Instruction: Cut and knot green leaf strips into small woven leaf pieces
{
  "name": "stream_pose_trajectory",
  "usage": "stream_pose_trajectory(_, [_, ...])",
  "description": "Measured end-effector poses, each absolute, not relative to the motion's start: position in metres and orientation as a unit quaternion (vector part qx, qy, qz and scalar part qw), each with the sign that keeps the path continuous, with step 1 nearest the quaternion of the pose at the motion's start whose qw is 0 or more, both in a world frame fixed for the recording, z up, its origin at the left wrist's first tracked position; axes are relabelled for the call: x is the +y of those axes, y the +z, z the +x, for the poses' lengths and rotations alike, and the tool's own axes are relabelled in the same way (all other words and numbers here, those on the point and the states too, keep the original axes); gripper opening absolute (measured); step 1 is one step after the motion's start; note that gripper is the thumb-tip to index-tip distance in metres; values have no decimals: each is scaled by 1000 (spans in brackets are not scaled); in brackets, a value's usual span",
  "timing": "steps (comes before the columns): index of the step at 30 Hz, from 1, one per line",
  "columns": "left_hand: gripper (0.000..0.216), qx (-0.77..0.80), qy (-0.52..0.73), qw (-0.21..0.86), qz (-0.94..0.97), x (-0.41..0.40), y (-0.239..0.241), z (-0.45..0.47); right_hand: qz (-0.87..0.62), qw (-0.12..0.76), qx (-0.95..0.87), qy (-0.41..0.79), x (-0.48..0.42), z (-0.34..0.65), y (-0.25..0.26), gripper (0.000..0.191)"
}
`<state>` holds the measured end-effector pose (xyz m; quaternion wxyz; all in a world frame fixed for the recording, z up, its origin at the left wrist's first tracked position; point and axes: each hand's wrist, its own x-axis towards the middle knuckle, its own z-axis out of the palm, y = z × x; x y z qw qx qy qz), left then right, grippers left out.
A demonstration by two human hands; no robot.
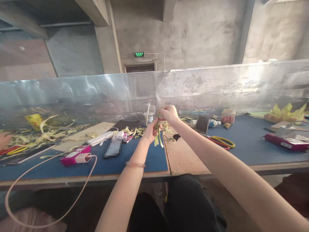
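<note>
Both my hands are raised over the middle of the bench, close together on a small bunch of pale green leaf strips [156, 140]. My left hand [151, 131] is closed around the lower part, and the strip ends hang below its fingers. Just above and to the right, my right hand [169, 114] pinches the upper end between thumb and fingers. A bracelet circles my left wrist. Behind the hands stands a clear plastic cup [149, 116] with a white straw.
Scissors with red and yellow handles [222, 142] and a phone [202, 124] lie right. A pink box [75, 155] with a looping cable [31, 172] sits left. Plant strips [48, 135] cover the far left, near another person's hand [4, 140]. A perforated metal screen [116, 93] runs behind.
</note>
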<state>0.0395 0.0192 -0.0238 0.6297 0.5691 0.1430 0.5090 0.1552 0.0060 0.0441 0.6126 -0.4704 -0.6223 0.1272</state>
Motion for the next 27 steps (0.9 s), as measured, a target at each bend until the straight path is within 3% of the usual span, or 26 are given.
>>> stream_pose_trajectory(27, [26, 161, 510, 650, 540, 22, -25, 44, -460, 666, -583, 70, 18, 151, 30, 26])
